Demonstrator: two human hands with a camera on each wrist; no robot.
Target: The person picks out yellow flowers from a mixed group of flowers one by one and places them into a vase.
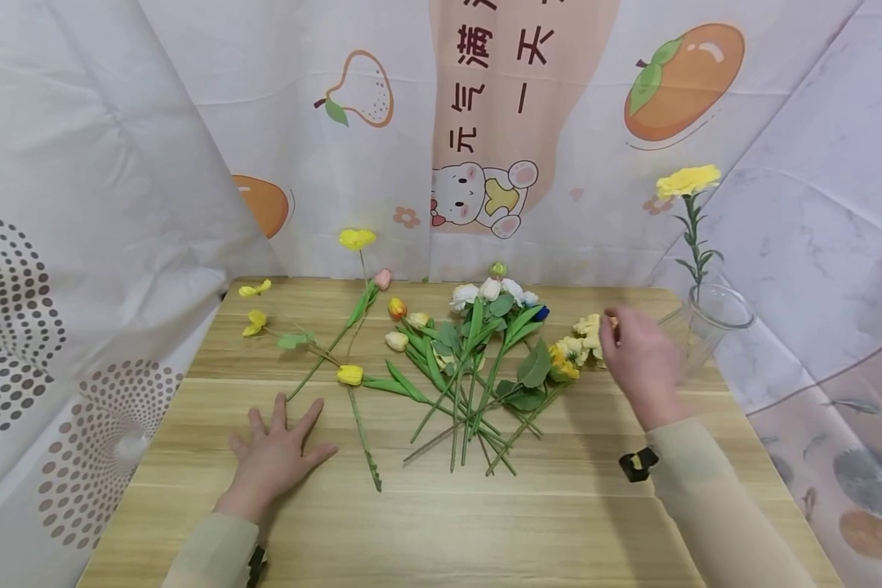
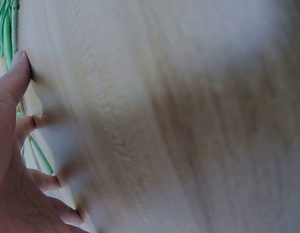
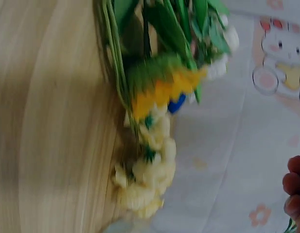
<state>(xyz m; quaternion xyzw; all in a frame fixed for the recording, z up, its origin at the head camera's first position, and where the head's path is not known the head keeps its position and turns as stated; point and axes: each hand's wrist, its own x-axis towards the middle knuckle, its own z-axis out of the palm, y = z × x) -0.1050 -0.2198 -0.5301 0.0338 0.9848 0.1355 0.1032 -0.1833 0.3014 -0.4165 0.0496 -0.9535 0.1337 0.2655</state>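
My left hand [image 1: 273,453] rests on the wooden table with its fingers spread, just below the pink tulip's stem [image 1: 312,371]. In the left wrist view its fingertips touch the tabletop. My right hand [image 1: 643,363] is raised over the table's right side, fingers loosely curled, with nothing seen in them. It overlaps the pale yellow blossoms [image 1: 588,333] in the head view, beside a yellow-orange sunflower [image 3: 167,90]. A clear glass vase [image 1: 735,312] stands just right of that hand, holding one upright yellow carnation [image 1: 689,181].
Mid-table lies a pile of artificial flowers, with white blooms [image 1: 465,297], an orange tulip [image 1: 397,309] and crossing green stems [image 1: 470,416]. Further left are a yellow tulip [image 1: 349,375] and small yellow blossoms [image 1: 256,322]. A printed curtain [image 1: 301,163] hangs behind the table.
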